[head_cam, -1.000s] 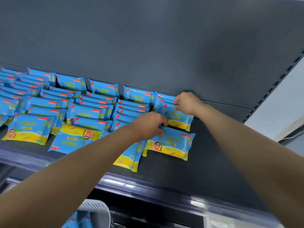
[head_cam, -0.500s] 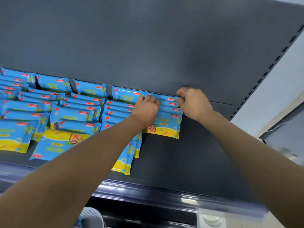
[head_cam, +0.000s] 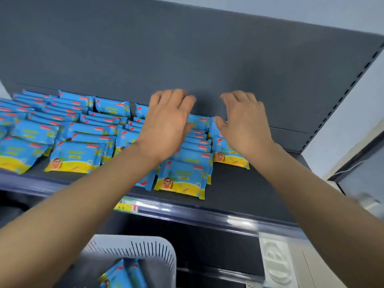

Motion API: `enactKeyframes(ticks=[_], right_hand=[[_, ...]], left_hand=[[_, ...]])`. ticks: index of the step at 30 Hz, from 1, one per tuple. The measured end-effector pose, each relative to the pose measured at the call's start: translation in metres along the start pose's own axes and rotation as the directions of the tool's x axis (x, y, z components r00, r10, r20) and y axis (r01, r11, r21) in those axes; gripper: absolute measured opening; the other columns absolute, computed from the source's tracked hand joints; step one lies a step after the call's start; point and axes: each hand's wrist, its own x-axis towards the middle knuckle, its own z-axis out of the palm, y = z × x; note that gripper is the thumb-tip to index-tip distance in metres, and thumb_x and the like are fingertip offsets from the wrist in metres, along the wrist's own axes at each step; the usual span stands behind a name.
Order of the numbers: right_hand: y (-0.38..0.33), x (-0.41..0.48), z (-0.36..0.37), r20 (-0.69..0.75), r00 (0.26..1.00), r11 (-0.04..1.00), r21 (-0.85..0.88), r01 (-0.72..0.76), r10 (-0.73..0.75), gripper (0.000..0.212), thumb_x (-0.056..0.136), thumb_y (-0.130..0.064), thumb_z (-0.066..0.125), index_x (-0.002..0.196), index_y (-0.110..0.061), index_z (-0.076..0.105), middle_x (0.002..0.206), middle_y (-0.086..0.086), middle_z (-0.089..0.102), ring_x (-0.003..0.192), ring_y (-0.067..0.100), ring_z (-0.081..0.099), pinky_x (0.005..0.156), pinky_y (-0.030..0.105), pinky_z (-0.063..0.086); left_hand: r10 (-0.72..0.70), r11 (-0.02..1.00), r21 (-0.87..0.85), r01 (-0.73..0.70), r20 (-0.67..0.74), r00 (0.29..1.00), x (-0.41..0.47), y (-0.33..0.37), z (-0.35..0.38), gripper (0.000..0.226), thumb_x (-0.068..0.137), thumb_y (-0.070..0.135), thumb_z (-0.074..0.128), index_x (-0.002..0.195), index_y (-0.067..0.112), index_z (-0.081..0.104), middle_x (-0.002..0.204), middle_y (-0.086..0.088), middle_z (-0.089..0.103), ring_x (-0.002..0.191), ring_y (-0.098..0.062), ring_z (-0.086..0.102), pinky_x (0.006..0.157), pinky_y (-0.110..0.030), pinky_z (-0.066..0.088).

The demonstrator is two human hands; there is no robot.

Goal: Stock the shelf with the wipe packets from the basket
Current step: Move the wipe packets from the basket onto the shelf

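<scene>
Blue and yellow wipe packets (head_cam: pixel 182 177) lie in overlapping rows on the dark shelf (head_cam: pixel 249 190), filling its left and middle. My left hand (head_cam: pixel 168 121) hovers with spread, straight fingers over the rear of one row, holding nothing. My right hand (head_cam: pixel 243 121) is likewise flat and spread over the rightmost row (head_cam: pixel 228 156), fingers toward the back panel. Whether either hand touches the packets is unclear from motion blur. A grey slotted basket (head_cam: pixel 143 250) at the bottom holds a few more packets (head_cam: pixel 122 275).
The shelf's back panel (head_cam: pixel 187 59) rises right behind the hands. The shelf's right part (head_cam: pixel 270 179) has no packets on it. A price tag (head_cam: pixel 126 205) sits on the front rail. A perforated upright (head_cam: pixel 340 96) bounds the shelf on the right.
Both hands have let go of the packets and lifted with fingers spread. The view has tilted down, and the basket has come into sight.
</scene>
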Motion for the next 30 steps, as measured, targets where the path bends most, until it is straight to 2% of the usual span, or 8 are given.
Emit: enactKeyframes(ticks=[7, 12, 16, 19, 21, 24, 27, 30], right_hand=[[-0.093, -0.034, -0.045, -0.145, 0.988, 0.996, 0.062, 0.057, -0.048, 0.037, 0.086, -0.026, 0.056, 0.120, -0.010, 0.052, 0.125, 0.007, 0.053, 0.119, 0.029, 0.043, 0.091, 0.037, 0.031], [-0.155, -0.075, -0.035, -0.142, 0.985, 0.979, 0.162, 0.122, -0.099, 0.036, 0.085, -0.022, 0.056, 0.118, -0.009, 0.055, 0.123, 0.010, 0.055, 0.116, 0.033, 0.045, 0.090, 0.039, 0.032], [-0.192, -0.114, 0.010, -0.002, 0.990, 0.976, 0.169, 0.140, -0.142, 0.034, 0.085, -0.022, 0.055, 0.117, -0.008, 0.055, 0.118, 0.011, 0.056, 0.115, 0.033, 0.046, 0.092, 0.041, 0.033], [-0.214, -0.149, 0.061, 0.207, 0.962, 0.972, 0.194, 0.136, -0.176, 0.030, 0.087, -0.021, 0.053, 0.114, -0.008, 0.055, 0.115, 0.011, 0.056, 0.114, 0.032, 0.046, 0.091, 0.041, 0.035], [-0.225, -0.174, 0.098, 0.362, 0.913, 0.975, 0.177, 0.133, -0.191, 0.029, 0.087, -0.022, 0.052, 0.113, -0.009, 0.054, 0.114, 0.011, 0.057, 0.111, 0.032, 0.048, 0.087, 0.041, 0.037], [-0.232, -0.209, 0.149, 0.553, 0.808, 0.978, 0.147, 0.148, -0.206, 0.028, 0.089, -0.023, 0.052, 0.113, -0.010, 0.054, 0.112, 0.011, 0.058, 0.107, 0.031, 0.052, 0.084, 0.039, 0.039], [-0.233, -0.235, 0.193, 0.685, 0.683, 0.967, 0.165, 0.193, -0.253, 0.025, 0.087, -0.021, 0.053, 0.108, -0.007, 0.055, 0.109, 0.013, 0.060, 0.103, 0.033, 0.056, 0.081, 0.037, 0.043], [-0.233, -0.251, 0.230, 0.799, 0.557, 0.974, 0.185, 0.133, -0.228, 0.027, 0.087, -0.018, 0.053, 0.112, -0.008, 0.055, 0.113, 0.013, 0.060, 0.104, 0.033, 0.056, 0.080, 0.037, 0.046]], left_hand=[[-0.028, 0.999, -0.025, 0.025, -0.132, 0.991, -0.062, -0.031, -0.091, 0.053, 0.069, 0.021, 0.073, 0.115, 0.003, 0.055, 0.114, -0.018, 0.056, 0.103, -0.036, 0.053, 0.089, -0.038, 0.027], [-0.053, 0.995, -0.085, 0.045, -0.098, 0.994, -0.130, -0.046, -0.118, 0.047, 0.073, 0.025, 0.068, 0.114, 0.003, 0.057, 0.113, -0.017, 0.057, 0.102, -0.034, 0.051, 0.089, -0.036, 0.027], [-0.078, 0.985, -0.156, 0.079, 0.014, 0.997, -0.192, -0.063, -0.112, 0.047, 0.072, 0.024, 0.069, 0.112, 0.004, 0.058, 0.111, -0.016, 0.059, 0.103, -0.032, 0.054, 0.087, -0.036, 0.028], [-0.073, 0.974, -0.195, 0.114, 0.205, 0.976, -0.244, -0.071, -0.088, 0.047, 0.070, 0.019, 0.072, 0.112, 0.003, 0.060, 0.111, -0.016, 0.060, 0.102, -0.036, 0.056, 0.086, -0.038, 0.029], [-0.069, 0.958, -0.228, 0.171, 0.397, 0.915, -0.278, -0.078, -0.063, 0.048, 0.074, 0.020, 0.073, 0.117, 0.005, 0.058, 0.117, -0.016, 0.058, 0.108, -0.036, 0.053, 0.089, -0.036, 0.027], [-0.074, 0.938, -0.219, 0.270, 0.634, 0.770, -0.324, -0.092, -0.019, 0.047, 0.079, 0.025, 0.069, 0.122, 0.012, 0.055, 0.123, -0.008, 0.054, 0.117, -0.028, 0.048, 0.096, -0.034, 0.026], [-0.026, 0.943, -0.189, 0.275, 0.779, 0.626, -0.362, -0.102, 0.017, 0.044, 0.081, 0.028, 0.066, 0.121, 0.015, 0.055, 0.123, -0.005, 0.054, 0.116, -0.025, 0.050, 0.095, -0.035, 0.031], [-0.005, 0.948, -0.156, 0.278, 0.864, 0.503, -0.392, -0.110, 0.048, 0.045, 0.080, 0.028, 0.069, 0.122, 0.017, 0.055, 0.126, -0.004, 0.053, 0.114, -0.024, 0.049, 0.097, -0.036, 0.037]])
